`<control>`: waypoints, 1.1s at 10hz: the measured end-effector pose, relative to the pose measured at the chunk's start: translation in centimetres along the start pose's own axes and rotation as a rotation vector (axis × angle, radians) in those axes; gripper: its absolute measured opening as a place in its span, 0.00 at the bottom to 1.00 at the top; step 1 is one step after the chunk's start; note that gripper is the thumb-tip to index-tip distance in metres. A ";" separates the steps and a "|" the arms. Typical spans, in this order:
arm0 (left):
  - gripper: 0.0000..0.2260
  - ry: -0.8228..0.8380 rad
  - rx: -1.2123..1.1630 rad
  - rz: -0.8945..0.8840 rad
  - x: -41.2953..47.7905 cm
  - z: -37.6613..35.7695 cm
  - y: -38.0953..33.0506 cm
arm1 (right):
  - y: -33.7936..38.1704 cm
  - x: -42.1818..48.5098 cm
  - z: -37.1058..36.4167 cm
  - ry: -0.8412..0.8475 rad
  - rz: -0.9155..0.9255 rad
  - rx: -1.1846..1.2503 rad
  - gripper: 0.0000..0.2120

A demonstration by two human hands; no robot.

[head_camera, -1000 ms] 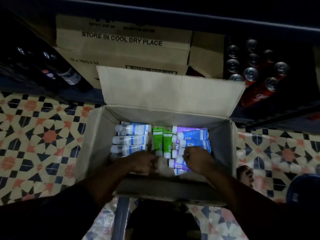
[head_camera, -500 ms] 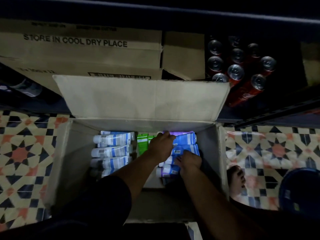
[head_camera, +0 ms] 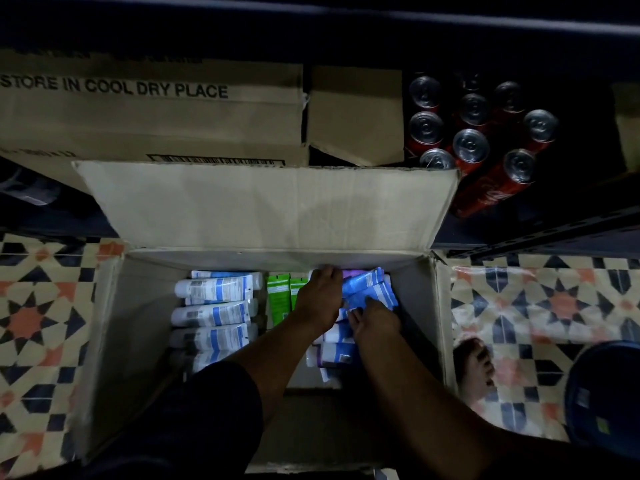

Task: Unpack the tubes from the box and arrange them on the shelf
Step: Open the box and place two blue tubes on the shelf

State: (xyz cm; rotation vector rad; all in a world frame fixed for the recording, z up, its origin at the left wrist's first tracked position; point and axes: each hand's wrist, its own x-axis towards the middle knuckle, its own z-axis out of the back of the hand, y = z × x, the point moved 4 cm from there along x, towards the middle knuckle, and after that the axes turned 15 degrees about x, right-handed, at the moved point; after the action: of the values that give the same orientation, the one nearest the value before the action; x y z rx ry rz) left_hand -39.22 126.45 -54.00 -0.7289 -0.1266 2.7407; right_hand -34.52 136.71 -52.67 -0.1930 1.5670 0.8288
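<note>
The open cardboard box (head_camera: 104, 341) stands on the patterned tile floor (head_camera: 38, 320). Inside it, white-and-blue tubes (head_camera: 214, 289) lie stacked at the left, green tubes (head_camera: 278, 299) in the middle, and blue tubes (head_camera: 372, 289) over purple ones at the right. The right hand (head_camera: 375, 322) has its grip clamped on the blue tubes. The left hand (head_camera: 320, 299) lies over their caps, and whether its grip has closed I cannot tell. A bare foot (head_camera: 474, 372) rests just right of the box. Beyond, the shelf (head_camera: 540, 233) carries cartons (head_camera: 156, 112) and red cans (head_camera: 474, 140).
</note>
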 end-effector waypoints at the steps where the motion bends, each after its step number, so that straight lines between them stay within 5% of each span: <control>1: 0.16 0.020 -0.003 0.020 0.0 -0.1 0.3 | -0.4 3.0 -0.2 -0.012 0.067 0.049 0.16; 2: 0.16 0.052 -0.057 0.041 -0.3 -0.4 0.1 | -0.3 3.6 -0.8 -0.076 0.150 -0.108 0.05; 3: 0.18 0.057 -0.074 0.060 -0.5 -0.4 0.1 | 0.2 3.2 -0.7 -0.106 0.261 -0.282 0.10; 5: 0.21 -0.005 -0.325 0.026 -2.9 3.6 1.1 | 0.1 0.8 0.6 -0.120 0.396 -0.137 0.05; 8: 0.16 -0.203 -0.651 -0.071 -10.5 14.6 1.6 | 6.2 -12.4 1.1 0.237 0.861 -0.098 0.11; 11: 0.09 -0.678 -0.679 -0.393 -17.6 36.4 -3.4 | 20.1 -31.8 1.5 0.543 1.372 -0.020 0.12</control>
State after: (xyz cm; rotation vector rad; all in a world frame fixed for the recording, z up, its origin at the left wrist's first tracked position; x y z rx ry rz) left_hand -41.93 123.94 -13.63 0.1337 -1.2337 2.4108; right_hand -38.54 141.40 -15.56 0.8129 2.1406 1.9445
